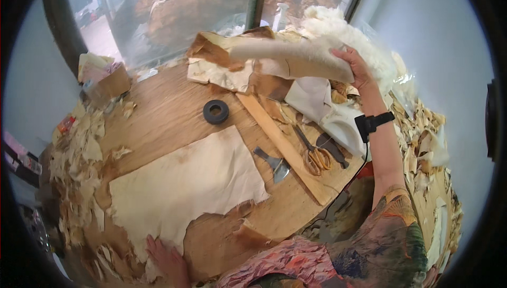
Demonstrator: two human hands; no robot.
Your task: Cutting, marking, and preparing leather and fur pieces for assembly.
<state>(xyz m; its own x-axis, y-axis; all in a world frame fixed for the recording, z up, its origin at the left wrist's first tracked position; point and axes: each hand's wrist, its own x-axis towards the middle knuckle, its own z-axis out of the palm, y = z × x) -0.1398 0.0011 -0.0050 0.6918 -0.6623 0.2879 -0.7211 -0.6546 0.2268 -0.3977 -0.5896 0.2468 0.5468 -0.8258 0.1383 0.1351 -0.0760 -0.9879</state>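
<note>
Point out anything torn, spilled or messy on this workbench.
The flat hide under the left hand has a ragged, torn lower edge. Offcut scraps litter the wooden table's left rim and spill past its right side. The right hand lifts another hide.

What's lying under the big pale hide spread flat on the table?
The pale hide lies on the wooden table, with the left hand pressing its near edge. Bare wood shows all round it. Anything beneath its middle is covered and cannot be seen.

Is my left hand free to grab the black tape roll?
Probably yes: the left hand only rests flat on the pale hide, and bare table lies around the black tape roll.
</note>
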